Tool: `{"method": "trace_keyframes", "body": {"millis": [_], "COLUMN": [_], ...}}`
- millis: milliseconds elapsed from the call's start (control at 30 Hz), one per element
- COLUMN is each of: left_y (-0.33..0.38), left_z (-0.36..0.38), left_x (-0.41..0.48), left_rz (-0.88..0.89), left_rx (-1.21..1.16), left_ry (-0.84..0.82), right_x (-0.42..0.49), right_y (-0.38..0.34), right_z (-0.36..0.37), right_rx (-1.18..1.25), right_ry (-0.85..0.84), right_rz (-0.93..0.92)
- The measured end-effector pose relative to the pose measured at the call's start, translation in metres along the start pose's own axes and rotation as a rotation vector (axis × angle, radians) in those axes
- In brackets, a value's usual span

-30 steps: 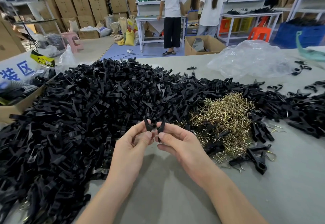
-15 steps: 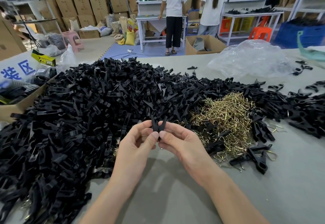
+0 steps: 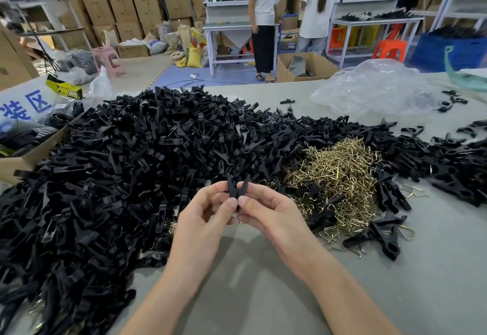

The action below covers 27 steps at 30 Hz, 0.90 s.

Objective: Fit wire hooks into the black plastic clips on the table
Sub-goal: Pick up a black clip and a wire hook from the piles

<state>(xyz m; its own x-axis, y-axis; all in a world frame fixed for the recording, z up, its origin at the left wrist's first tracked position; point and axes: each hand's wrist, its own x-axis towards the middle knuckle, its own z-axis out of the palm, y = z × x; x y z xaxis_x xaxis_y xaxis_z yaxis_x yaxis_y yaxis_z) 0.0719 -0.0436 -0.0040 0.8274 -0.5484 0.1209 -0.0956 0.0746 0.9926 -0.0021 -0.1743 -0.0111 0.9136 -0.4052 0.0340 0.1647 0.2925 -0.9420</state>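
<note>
Black clip pinched at lower end by thumb and fingertips of your left hand and right hand, top legs splayed in V, probably to open hook slot. Brassy wire hooks heaped at 2 o'clock, easy grab; clip pile at 10 o'clock.

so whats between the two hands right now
In the head view, one black clip, pinched from either side by the left hand and the right hand, its two prongs spreading upward.

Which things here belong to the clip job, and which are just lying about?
Job: held clip, left hand, right hand, black clip pile, wire hook pile.
Lying about: clear plastic bag, cardboard box, pink stool.
</note>
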Motion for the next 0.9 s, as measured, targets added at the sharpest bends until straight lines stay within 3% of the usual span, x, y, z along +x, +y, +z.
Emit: {"method": "trace_keyframes", "body": {"millis": [433,600,767,900], "left_y": [0.0,-0.002,-0.008,-0.015], "left_z": [0.002,0.006,0.012,0.014], "left_x": [-0.003,-0.005,-0.01,-0.016], "left_rz": [0.123,0.151,0.307,0.395], "left_rx": [0.218,0.253,0.504,0.729], "left_ry": [0.1,0.066,0.014,-0.102], "right_x": [-0.001,0.0,0.002,0.005], "right_y": [0.0,0.003,-0.001,-0.017], "right_z": [-0.001,-0.002,-0.005,-0.021], "right_rx": [0.085,0.086,0.028,0.221], "right_ry": [0.021,0.032,0.104,0.204], "right_rz": [0.018,-0.011,-0.059,-0.097]}}
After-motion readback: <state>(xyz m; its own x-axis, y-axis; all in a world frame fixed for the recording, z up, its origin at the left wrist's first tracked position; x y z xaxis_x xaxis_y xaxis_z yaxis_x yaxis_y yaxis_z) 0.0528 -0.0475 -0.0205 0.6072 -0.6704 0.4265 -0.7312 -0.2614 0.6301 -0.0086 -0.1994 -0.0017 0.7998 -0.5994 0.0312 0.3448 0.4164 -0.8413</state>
